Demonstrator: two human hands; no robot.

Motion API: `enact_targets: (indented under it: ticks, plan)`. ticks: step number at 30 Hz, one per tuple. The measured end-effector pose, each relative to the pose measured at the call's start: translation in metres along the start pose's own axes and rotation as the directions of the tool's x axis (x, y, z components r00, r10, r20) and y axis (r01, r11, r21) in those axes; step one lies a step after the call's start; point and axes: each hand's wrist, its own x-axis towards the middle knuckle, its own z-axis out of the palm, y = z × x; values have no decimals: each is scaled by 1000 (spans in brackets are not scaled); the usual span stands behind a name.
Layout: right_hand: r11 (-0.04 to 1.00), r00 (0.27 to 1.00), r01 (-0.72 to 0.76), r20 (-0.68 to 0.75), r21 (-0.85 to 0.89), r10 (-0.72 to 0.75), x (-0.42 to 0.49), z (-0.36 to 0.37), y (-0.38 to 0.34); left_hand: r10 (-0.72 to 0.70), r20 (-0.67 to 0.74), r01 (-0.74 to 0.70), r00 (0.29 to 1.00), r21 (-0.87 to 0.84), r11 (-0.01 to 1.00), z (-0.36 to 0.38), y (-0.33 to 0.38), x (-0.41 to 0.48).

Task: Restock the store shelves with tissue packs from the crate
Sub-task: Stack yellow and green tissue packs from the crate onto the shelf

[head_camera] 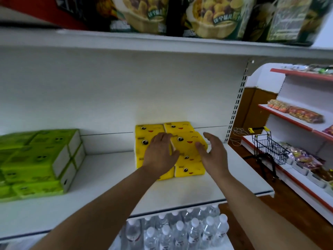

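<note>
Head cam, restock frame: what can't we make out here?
All in the head view.
Crate: outside the frame.
Yellow face-printed tissue packs: the left hand covers the front-left ones, so the count is unclear.
Right hand: contact with the top yellow pack is lost in blur.
Green tissue packs: cut off by the left edge.
Snack bags: cropped by the top edge, print blurred.
Clear plastic water bottles: partly behind the white shelf.

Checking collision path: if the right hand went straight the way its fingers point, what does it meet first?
Likely the yellow tissue packs: the open right hand sits beside their right side, fingers angled slightly inward. If it clears them, the shelf's white back panel. Depth is unclear.
</note>
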Motion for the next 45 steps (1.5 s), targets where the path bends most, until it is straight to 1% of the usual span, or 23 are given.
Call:
enact_targets:
  ticks: [2,5,7,9,11,13,16,19,21,24,28,30,33,36,38,41,43,45]
  plan:
    - [992,992,119,-36,29,-118,-6,9,-30,-51,-91,43,994,-88,995,-20,-8,-10]
    - [967,985,170,-22,189,-169,-27,39,-83,-152,-231,106,961,-200,974,-59,-33,-35]
    - [946,983,155,47,285,-175,-49,70,-121,-230,-308,156,923,-245,957,-92,-60,-61]
    - [918,968,144,140,369,-208,-77,107,-160,-311,-349,237,884,-239,942,-130,-94,-95]
    - [889,933,146,238,435,-270,-115,147,-202,-399,-390,329,830,-236,914,-169,-135,-140]
    - [862,884,117,344,494,-317,-162,188,-245,-483,-441,415,757,-247,875,-210,-175,-195]
    - [824,763,34,518,566,-387,-243,247,-314,-581,-507,543,636,-241,804,-269,-227,-290]
    - [776,639,-56,620,628,-456,-331,292,-378,-644,-589,669,488,-222,710,-324,-266,-385]
    - [762,528,-111,687,638,-499,-386,314,-416,-671,-637,746,379,-219,629,-358,-283,-445]
    - [741,373,-139,728,657,-576,-462,342,-465,-699,-684,810,209,-279,515,-399,-300,-528]
    - [746,158,-149,761,648,-629,-551,377,-514,-692,-721,845,-36,-392,364,-432,-325,-627]
    - [756,65,-158,770,636,-634,-593,398,-530,-695,-707,852,-129,-438,287,-440,-339,-670]
    - [768,-66,-147,769,623,-636,-650,438,-556,-698,-674,849,-242,-495,184,-449,-371,-727]
    - [789,-167,-125,771,601,-614,-700,484,-580,-690,-639,834,-341,-544,91,-462,-410,-772]
    - [820,-232,-83,789,566,-568,-732,519,-597,-695,-592,812,-409,-584,19,-471,-440,-799]
    - [868,-301,-28,824,495,-480,-772,564,-615,-716,-502,777,-484,-623,-88,-475,-482,-837]
    - [884,-321,31,842,466,-433,-796,592,-620,-737,-420,731,-530,-666,-147,-468,-507,-861]
    - [906,-351,97,866,412,-357,-821,618,-614,-761,-341,691,-552,-697,-189,-454,-527,-885]
